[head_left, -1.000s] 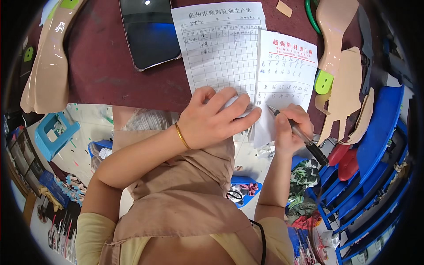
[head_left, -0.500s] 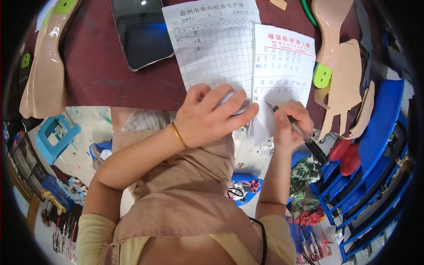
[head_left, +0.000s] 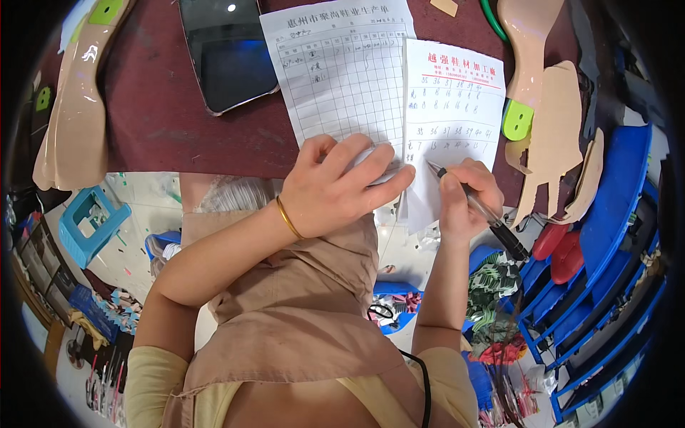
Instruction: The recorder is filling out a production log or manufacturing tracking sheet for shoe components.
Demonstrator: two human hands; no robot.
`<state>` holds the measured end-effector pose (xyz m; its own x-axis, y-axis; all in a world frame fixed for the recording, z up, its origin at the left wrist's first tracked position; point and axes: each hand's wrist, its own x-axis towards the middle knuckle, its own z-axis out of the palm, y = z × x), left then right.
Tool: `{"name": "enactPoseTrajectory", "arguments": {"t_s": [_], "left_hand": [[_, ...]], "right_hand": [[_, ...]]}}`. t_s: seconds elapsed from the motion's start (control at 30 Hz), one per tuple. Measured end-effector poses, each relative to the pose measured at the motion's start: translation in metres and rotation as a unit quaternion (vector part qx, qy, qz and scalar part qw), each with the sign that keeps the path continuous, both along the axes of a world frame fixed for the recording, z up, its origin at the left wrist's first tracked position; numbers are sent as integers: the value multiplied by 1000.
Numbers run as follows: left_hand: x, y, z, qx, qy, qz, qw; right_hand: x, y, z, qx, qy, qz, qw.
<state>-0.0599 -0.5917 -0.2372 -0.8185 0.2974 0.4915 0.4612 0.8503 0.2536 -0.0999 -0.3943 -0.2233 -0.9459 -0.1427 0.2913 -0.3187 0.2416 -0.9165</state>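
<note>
My right hand (head_left: 469,200) pinches a clear pen with a black grip and black end (head_left: 492,217). Its tip touches a white notepad sheet (head_left: 454,118) with a red printed heading and handwritten rows, below the lower rows. My left hand (head_left: 344,178), fingers bent and a gold bangle on the wrist, grips the lower end of a gridded paper form (head_left: 335,93) at the table's near edge. Under those fingers the paper bulges, and its bottom is partly hidden. The notepad overlaps the form's right side and hangs past the edge.
A dark phone (head_left: 230,64) lies on the maroon table (head_left: 150,107). Stacked beige shoe-shaped pieces (head_left: 71,135) stand left; cut beige sheets (head_left: 553,128) and another beige form with a green tab (head_left: 517,120) are right. A blue rack (head_left: 592,264) and a blue stool (head_left: 89,225) stand below.
The notepad sheet has shifted slightly left and my right hand with it. The pen tip stays on the lower part of the sheet. My left hand has barely moved.
</note>
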Motion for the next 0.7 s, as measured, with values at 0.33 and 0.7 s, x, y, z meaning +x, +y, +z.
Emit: {"name": "enactPoseTrajectory", "arguments": {"t_s": [0.33, 0.7], "left_hand": [[1, 1, 0, 4, -8, 2, 1000], [1, 1, 0, 6, -8, 3, 1000]], "right_hand": [[-1, 0, -1, 2, 6, 7, 1000], [-4, -3, 5, 38, 3, 33, 999]]}}
